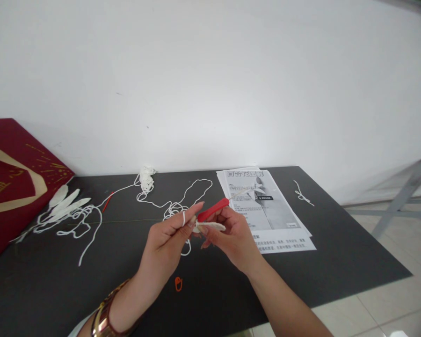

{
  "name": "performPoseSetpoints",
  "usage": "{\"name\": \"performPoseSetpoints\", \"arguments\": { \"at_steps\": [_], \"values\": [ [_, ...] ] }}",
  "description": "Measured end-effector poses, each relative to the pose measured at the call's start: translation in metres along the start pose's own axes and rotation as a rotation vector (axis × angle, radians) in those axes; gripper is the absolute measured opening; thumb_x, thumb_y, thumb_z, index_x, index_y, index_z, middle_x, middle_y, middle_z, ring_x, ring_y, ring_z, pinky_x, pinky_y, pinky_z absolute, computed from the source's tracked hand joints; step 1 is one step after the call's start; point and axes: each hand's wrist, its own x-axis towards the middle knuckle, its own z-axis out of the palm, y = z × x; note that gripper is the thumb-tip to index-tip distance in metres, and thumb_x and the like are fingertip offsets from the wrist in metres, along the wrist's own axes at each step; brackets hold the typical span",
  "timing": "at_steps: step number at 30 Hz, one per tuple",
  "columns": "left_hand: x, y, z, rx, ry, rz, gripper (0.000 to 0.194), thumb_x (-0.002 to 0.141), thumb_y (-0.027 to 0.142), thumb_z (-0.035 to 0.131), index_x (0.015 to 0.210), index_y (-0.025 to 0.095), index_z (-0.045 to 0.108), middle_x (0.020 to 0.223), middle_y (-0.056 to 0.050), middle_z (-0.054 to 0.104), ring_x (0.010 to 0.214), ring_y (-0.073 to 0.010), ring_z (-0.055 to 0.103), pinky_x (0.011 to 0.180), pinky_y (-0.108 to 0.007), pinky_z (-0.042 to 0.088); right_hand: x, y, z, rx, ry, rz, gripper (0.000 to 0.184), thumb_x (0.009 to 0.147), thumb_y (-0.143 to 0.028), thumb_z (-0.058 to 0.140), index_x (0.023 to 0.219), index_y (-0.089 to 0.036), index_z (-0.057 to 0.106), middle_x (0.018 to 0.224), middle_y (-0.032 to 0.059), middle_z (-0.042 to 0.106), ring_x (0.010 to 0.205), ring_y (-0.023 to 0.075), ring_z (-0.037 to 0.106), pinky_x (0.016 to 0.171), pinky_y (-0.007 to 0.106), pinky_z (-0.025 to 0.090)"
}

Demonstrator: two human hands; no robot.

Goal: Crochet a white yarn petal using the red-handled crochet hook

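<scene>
My left hand [166, 241] pinches one end of a small white crocheted piece [215, 226], with white yarn looped around its index finger. Held in my right hand [235, 236] is a crochet hook with a red handle [214, 209]; its working end is hidden by my left fingers. The right thumb also rests against the crocheted piece. A thin wire [133, 221] runs leftward from behind my left hand. Loose white yarn [175, 208] lies in loops just behind both hands.
On the dark table [210, 299] lie printed sheets [284, 210], an orange stitch marker [178, 283], a yarn bundle [146, 179], a red stick [107, 202] and a knotted yarn scrap [301, 194]. White crocheted petals [68, 208] lie beside a dark red bag [17, 159]. A white wall stands behind.
</scene>
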Motion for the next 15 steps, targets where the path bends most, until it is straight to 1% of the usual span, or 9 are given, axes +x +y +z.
{"name": "performPoseSetpoints", "arguments": {
  "at_steps": [6,9,11,13,15],
  "values": [
    [0.001,-0.002,0.000,0.027,-0.009,0.013,0.026,0.085,0.028,0.065,0.109,0.032,0.075,0.074,0.001,0.072,0.066,-0.0115,0.055,0.062,-0.021,0.042,-0.001,0.003,-0.001,-0.047,0.009,-0.020,0.021,0.076,-0.029,0.076,0.090,-0.018,0.065,0.071,-0.0024,0.064,0.059,0.0095,0.058,0.052,0.020,0.054],
    [-0.001,0.000,0.000,0.068,0.001,0.015,0.027,0.085,0.029,0.065,0.110,0.032,0.075,0.072,0.001,0.071,0.064,-0.0116,0.053,0.060,-0.021,0.041,0.001,0.002,0.000,-0.036,0.006,-0.009,0.026,0.072,-0.031,0.080,0.089,-0.018,0.064,0.071,-0.0019,0.065,0.059,0.0103,0.060,0.051,0.020,0.054],
    [-0.001,0.003,0.000,0.119,0.003,0.020,0.028,0.085,0.031,0.064,0.111,0.031,0.075,0.069,0.001,0.070,0.062,-0.0121,0.052,0.057,-0.021,0.041,0.003,0.001,0.000,0.005,0.028,-0.013,0.030,0.069,-0.035,0.082,0.087,-0.018,0.064,0.071,-0.0019,0.065,0.059,0.0112,0.060,0.048,0.020,0.053],
    [0.000,0.007,0.002,0.165,-0.023,0.008,0.031,0.085,0.032,0.063,0.113,0.029,0.074,0.067,0.000,0.070,0.060,-0.0130,0.053,0.056,-0.022,0.042,0.004,0.000,-0.001,0.065,0.080,-0.038,0.030,0.074,-0.041,0.077,0.088,-0.019,0.064,0.072,-0.0017,0.064,0.057,0.0119,0.060,0.046,0.021,0.054],
    [0.001,0.011,0.003,0.173,-0.069,-0.024,0.035,0.085,0.032,0.063,0.119,0.026,0.071,0.065,0.000,0.068,0.059,-0.0135,0.055,0.056,-0.024,0.043,0.005,0.001,-0.002,0.128,0.134,-0.057,0.026,0.080,-0.043,0.071,0.088,-0.019,0.065,0.069,-0.0020,0.063,0.054,0.0111,0.059,0.045,0.022,0.055]
  ]
}}
